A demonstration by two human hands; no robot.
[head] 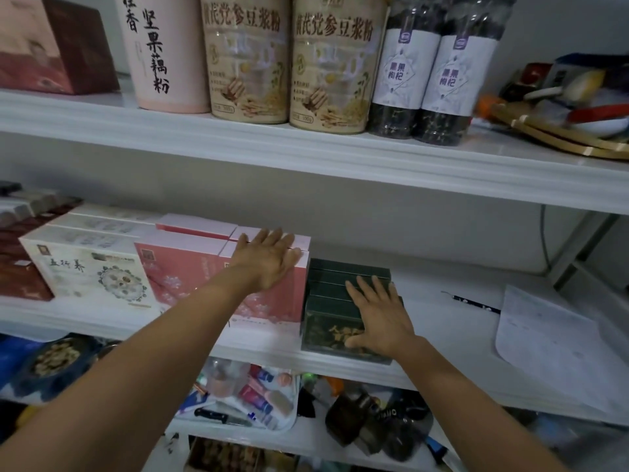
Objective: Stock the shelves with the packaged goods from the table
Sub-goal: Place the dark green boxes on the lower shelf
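a row of dark green rectangular cartons with gold print (335, 284) stands at the centre of the frame on the white middle shelf (442, 301), touching the pink cardboard boxes (190, 270) on its left. about five ridges show on top; the exact count is unclear. the right hand (377, 315) lies flat on the cartons, fingers straight, thumb against the front face. the left hand (269, 260) rests palm-down, fingers spread, on the pink boxes, four tops showing. at the left edge stand three white boxes (85, 264). on the upper shelf (306, 155) stand one pink canister (166, 52), two beige canisters (248, 59) and two dark bottles (401, 69).
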